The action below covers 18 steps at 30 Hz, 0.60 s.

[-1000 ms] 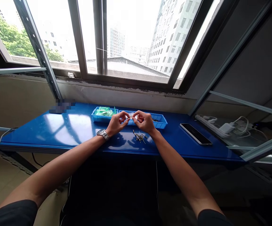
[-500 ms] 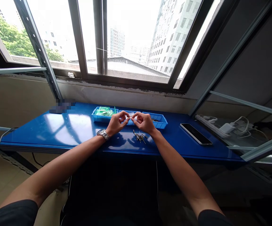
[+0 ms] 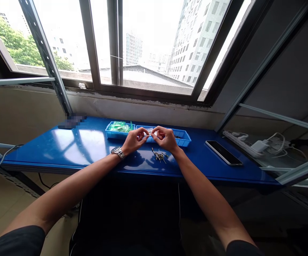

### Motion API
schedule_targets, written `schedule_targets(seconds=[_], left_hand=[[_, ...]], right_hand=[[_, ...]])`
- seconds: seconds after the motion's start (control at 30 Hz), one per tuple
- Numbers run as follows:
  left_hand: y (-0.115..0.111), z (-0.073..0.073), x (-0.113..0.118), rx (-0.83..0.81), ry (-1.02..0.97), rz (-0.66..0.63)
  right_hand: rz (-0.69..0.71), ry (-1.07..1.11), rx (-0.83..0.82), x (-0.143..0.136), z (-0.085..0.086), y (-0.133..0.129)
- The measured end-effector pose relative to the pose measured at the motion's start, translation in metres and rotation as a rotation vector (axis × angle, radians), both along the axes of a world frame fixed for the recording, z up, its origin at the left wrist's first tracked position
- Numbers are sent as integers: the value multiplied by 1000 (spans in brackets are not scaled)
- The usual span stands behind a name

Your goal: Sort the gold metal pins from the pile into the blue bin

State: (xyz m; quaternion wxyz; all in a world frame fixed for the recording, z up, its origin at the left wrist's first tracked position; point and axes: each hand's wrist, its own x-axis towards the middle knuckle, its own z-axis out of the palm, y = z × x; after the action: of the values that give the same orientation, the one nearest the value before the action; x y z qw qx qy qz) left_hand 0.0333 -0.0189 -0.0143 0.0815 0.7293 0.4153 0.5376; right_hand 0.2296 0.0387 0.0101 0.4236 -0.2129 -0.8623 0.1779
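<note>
Both hands meet above the blue table, fingertips almost touching. My left hand [image 3: 133, 140], with a metal-banded watch [image 3: 118, 152] at the wrist, is closed in a pinch. My right hand [image 3: 166, 138] pinches too, just opposite. Between the fingertips is something small and thin, too tiny to name. Below and nearer me lies a loose pile of slim brass-and-dark metal pieces [image 3: 159, 155]. Behind the hands stand three blue bins: the left bin [image 3: 116, 135] contains green packets [image 3: 119, 126], the middle bin [image 3: 150, 139] clear plastic, and the right bin [image 3: 184, 143] small dark parts.
A phone [image 3: 223, 153] lies on the right of the blue table [image 3: 90, 151]. Beyond it are a power strip [image 3: 243, 144] and a white charger [image 3: 259, 145] with cables. Metal shelf posts [image 3: 48, 57] rise at both sides, and a window is behind.
The whole view has shifted slightly, so everything appears a little farther right. Both hands keep their pinch close together, with only slight finger movement.
</note>
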Motion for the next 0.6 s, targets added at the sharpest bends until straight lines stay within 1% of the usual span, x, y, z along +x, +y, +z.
schedule_targets(seconds=[0.3,0.6], left_hand=[[-2,1,1,10,-45,-8],[0,0,0,-5,-22,-15]], right_hand=[[60,-106,-35,-3,-2,1],[-9,5,2,0,2,-1]])
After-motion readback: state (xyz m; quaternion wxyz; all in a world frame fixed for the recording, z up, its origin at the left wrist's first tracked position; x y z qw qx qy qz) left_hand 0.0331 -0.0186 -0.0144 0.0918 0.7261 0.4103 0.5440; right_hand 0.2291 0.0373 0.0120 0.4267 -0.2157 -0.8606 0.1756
